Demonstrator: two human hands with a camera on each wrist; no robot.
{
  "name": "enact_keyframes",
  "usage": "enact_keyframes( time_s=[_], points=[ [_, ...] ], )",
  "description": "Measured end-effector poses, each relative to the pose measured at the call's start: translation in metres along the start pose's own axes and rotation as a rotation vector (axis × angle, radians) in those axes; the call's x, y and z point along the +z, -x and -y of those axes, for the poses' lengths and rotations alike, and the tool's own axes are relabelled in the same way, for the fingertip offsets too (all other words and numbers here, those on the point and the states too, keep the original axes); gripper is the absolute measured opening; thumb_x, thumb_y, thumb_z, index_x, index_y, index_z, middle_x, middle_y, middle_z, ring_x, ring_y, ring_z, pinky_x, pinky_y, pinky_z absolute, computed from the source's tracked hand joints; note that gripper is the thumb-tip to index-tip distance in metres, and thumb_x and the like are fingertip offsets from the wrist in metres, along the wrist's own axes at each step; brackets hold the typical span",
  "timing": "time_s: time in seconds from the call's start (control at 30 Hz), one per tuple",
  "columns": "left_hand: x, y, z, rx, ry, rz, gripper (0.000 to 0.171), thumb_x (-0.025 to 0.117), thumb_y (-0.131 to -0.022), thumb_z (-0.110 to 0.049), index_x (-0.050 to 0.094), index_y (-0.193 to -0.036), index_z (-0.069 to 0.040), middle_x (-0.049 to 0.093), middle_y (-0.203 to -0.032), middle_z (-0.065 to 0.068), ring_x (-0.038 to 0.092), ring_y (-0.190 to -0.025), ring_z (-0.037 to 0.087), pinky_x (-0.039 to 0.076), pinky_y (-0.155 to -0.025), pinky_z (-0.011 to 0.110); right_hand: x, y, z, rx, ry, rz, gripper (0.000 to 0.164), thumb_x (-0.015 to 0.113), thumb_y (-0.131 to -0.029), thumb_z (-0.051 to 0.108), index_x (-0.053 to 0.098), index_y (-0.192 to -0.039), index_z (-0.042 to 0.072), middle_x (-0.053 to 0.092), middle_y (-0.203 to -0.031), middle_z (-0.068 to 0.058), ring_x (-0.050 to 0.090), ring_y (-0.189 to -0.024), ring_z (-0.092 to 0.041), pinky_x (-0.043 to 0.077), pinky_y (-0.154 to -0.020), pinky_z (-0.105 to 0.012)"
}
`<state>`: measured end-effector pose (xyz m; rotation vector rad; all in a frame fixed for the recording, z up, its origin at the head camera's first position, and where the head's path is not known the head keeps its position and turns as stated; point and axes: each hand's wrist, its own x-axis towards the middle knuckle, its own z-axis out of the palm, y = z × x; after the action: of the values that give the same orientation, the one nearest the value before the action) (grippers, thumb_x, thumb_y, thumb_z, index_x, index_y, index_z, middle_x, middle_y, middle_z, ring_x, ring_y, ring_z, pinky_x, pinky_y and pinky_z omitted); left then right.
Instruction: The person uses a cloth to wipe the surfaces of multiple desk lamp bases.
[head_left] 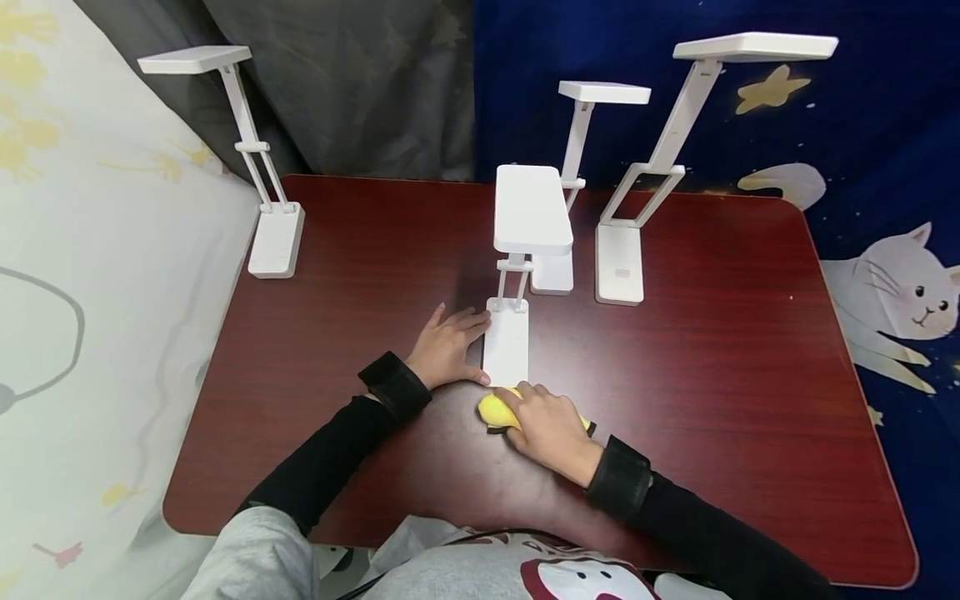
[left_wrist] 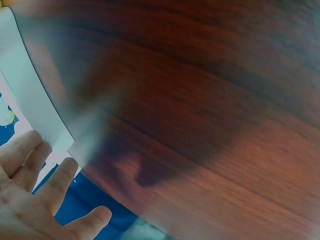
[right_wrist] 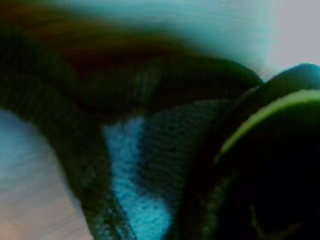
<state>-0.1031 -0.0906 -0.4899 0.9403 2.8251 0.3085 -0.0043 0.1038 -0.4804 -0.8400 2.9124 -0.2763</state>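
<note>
A white desk lamp [head_left: 507,342] stands near the middle of the table, its flat head [head_left: 532,208] held up on a jointed arm. My left hand [head_left: 447,346] touches the left side of its base with fingers spread; in the left wrist view those fingers [left_wrist: 60,185] lie beside the white base [left_wrist: 37,95]. Just in front of the base, my right hand [head_left: 552,427] grips a yellow cloth with black edges [head_left: 497,412] against the tabletop. Up close in the right wrist view, the cloth [right_wrist: 165,145] looks dark, fuzzy and blurred.
Two more white lamps stand behind and to the right, one with its base [head_left: 552,275] close by, the other lamp [head_left: 619,265] farther right. Another lamp [head_left: 277,242] is at the table's back left corner. Curtains hang behind the reddish-brown table [head_left: 735,400].
</note>
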Motion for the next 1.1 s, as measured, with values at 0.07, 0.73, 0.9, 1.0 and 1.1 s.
enact_keyframes(
  time_s=[0.07, 0.73, 0.9, 1.0, 1.1],
  points=[
    [0.0, 0.0, 0.0, -0.002, 0.009, 0.001, 0.096, 0.067, -0.058, -0.067, 0.046, -0.134, -0.012, 0.041, -0.139, -0.001, 0.031, -0.13, 0.018, 0.012, -0.106, 0.051, -0.001, 0.005, -0.006, 0.024, -0.007, 0.003, 0.053, 0.069, -0.069, 0.031, 0.057, -0.119, 0.019, 0.058, -0.092, -0.004, 0.057, -0.074, -0.02, 0.045, -0.047, -0.037],
    [0.0, 0.0, -0.002, -0.008, 0.035, 0.002, 0.097, 0.069, -0.056, -0.065, 0.046, -0.134, -0.012, 0.041, -0.139, -0.001, 0.031, -0.13, 0.018, 0.013, -0.105, 0.052, -0.003, 0.001, 0.002, -0.29, -0.023, 0.059, 0.053, 0.069, -0.066, 0.025, 0.057, -0.117, 0.018, 0.058, -0.1, -0.004, 0.058, -0.079, -0.02, 0.047, -0.05, -0.034],
    [0.001, -0.001, -0.004, -0.001, 0.024, 0.002, 0.097, 0.067, -0.057, -0.067, 0.046, -0.134, -0.012, 0.04, -0.139, -0.001, 0.031, -0.131, 0.019, 0.014, -0.105, 0.053, 0.004, -0.013, 0.017, -0.215, 0.042, -0.008, 0.053, 0.07, -0.068, 0.029, 0.057, -0.118, 0.016, 0.06, -0.102, -0.008, 0.058, -0.079, -0.022, 0.048, -0.051, -0.036],
    [0.001, 0.0, -0.003, -0.006, 0.013, 0.003, 0.097, 0.068, -0.057, -0.067, 0.046, -0.134, -0.013, 0.04, -0.139, -0.001, 0.031, -0.13, 0.019, 0.014, -0.105, 0.053, 0.006, -0.015, 0.015, -0.165, 0.067, -0.027, 0.053, 0.069, -0.068, 0.031, 0.058, -0.117, 0.015, 0.06, -0.099, -0.007, 0.057, -0.073, -0.021, 0.045, -0.046, -0.035],
    [0.0, 0.0, -0.001, -0.015, 0.011, 0.002, 0.096, 0.068, -0.057, -0.067, 0.046, -0.134, -0.014, 0.04, -0.14, -0.002, 0.031, -0.131, 0.018, 0.013, -0.105, 0.053, 0.004, -0.013, 0.01, -0.129, 0.08, -0.035, 0.053, 0.07, -0.068, 0.032, 0.059, -0.117, 0.016, 0.059, -0.092, -0.006, 0.055, -0.069, -0.021, 0.043, -0.043, -0.034]
  ],
)
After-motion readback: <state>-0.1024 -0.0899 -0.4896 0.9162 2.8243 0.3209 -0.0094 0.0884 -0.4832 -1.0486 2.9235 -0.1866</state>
